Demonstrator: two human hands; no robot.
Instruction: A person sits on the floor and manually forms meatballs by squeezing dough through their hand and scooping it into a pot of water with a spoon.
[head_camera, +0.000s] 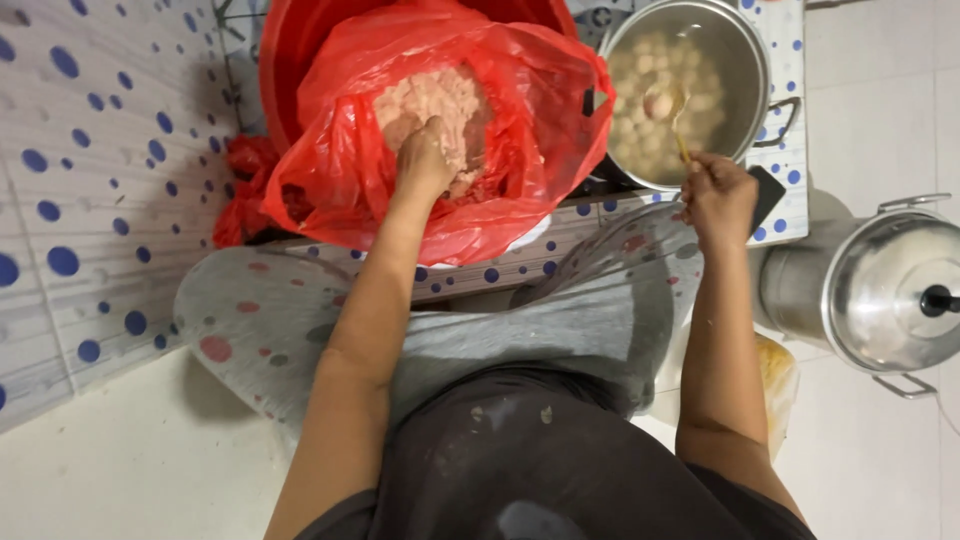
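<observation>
Left hand (425, 158), fingers curled and sunk into the pink meat paste (440, 115) inside the red bag (345, 170), centre far. The paste looks soft, sticky and easily squeezed, best scooped from its top. Right hand (717, 197), fingers pinching a spoon (676, 118) over the pot (745, 70), far right.

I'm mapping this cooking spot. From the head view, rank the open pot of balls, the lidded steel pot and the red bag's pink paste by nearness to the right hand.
1. Open pot of balls, just above the right hand.
2. Lidded steel pot, to its right.
3. Pink paste, far left, under the left hand.
</observation>
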